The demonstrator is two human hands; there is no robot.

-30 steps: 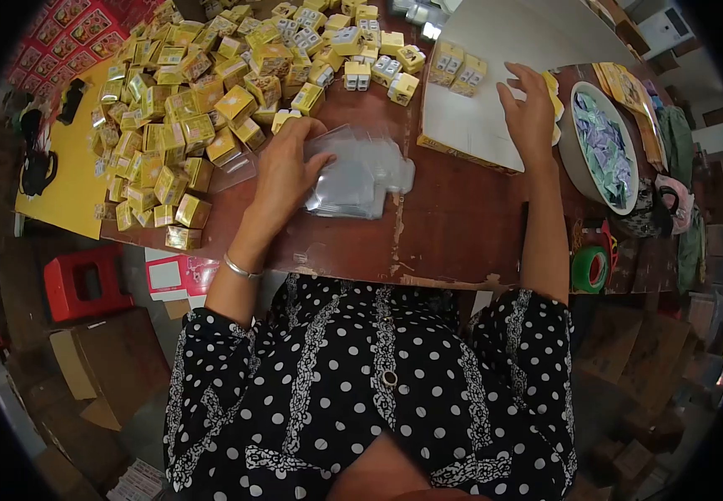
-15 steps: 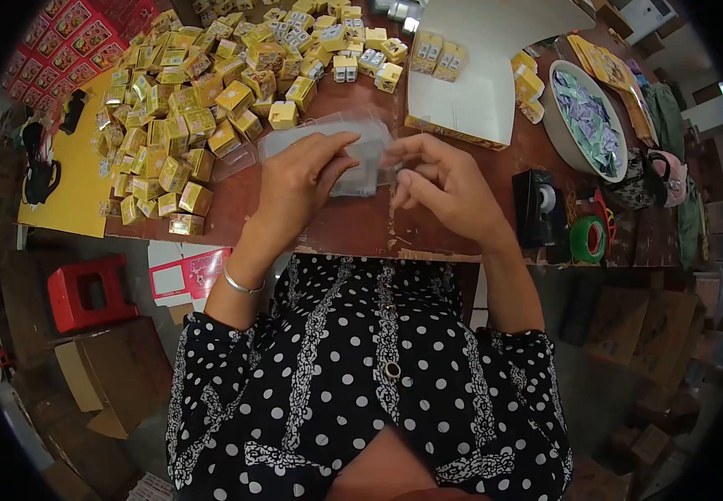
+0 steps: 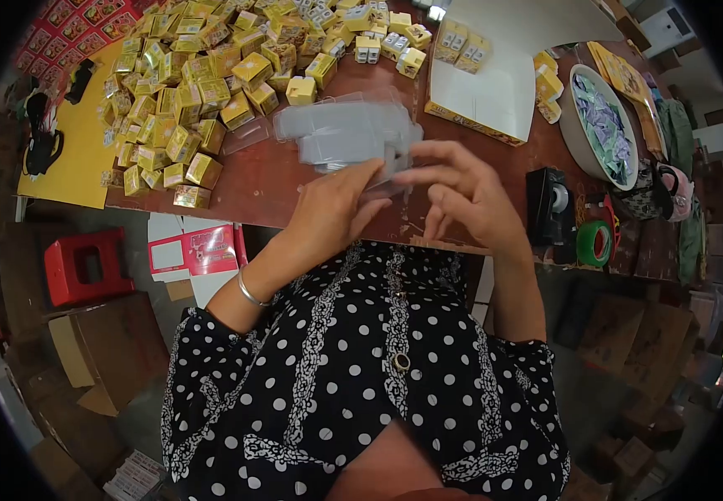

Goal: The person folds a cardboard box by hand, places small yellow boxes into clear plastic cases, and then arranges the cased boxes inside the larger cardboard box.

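While I stand watching, the left hand [image 3: 332,204] seems to pinch a clear plastic piece [image 3: 382,189] between thumb and fingers, over the surface [image 3: 261,192], nearer the person than the flat plastic stack [image 3: 341,132]. Beside it the right hand [image 3: 472,199] has its fingers curled and blurred; whether they grip, I cannot tell. Light, even pressure would probably keep such thin plastic from buckling.

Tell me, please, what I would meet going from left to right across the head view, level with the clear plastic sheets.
Yellow sheet, heap of small yellow boxes, clear plastic sheets, open white-lined box, a few more yellow pieces, bowl of small packets, green cloth.
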